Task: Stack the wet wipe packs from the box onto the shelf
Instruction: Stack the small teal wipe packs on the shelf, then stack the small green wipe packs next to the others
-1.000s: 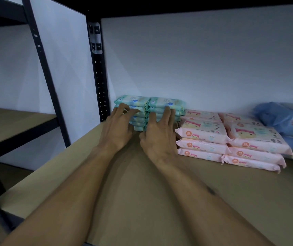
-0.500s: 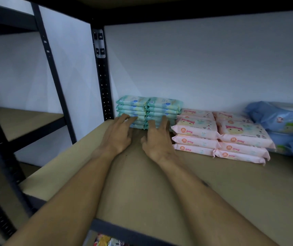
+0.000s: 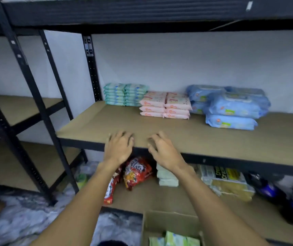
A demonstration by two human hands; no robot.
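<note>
Two side-by-side stacks of teal wet wipe packs (image 3: 125, 95) stand at the back left of the brown shelf (image 3: 177, 132). Beside them lie stacks of pink packs (image 3: 165, 105) and larger blue packs (image 3: 231, 107). My left hand (image 3: 119, 148) and my right hand (image 3: 163, 150) hover empty over the shelf's front edge, fingers loosely curled, well short of the packs. A cardboard box (image 3: 170, 222) sits on the floor at the bottom, holding green packs (image 3: 174, 240).
Under the shelf lie red snack bags (image 3: 137, 171), a small pile of pale packs (image 3: 167, 176), a yellow cracker package (image 3: 225, 181) and dark bottles (image 3: 287, 194). Black uprights (image 3: 41, 114) stand at left, with another shelf unit behind. Crumpled plastic covers the floor.
Both hands have let go of the teal stacks and drawn back to the shelf's front edge. The view has pulled back and tilted down, showing the lower shelf and the box.
</note>
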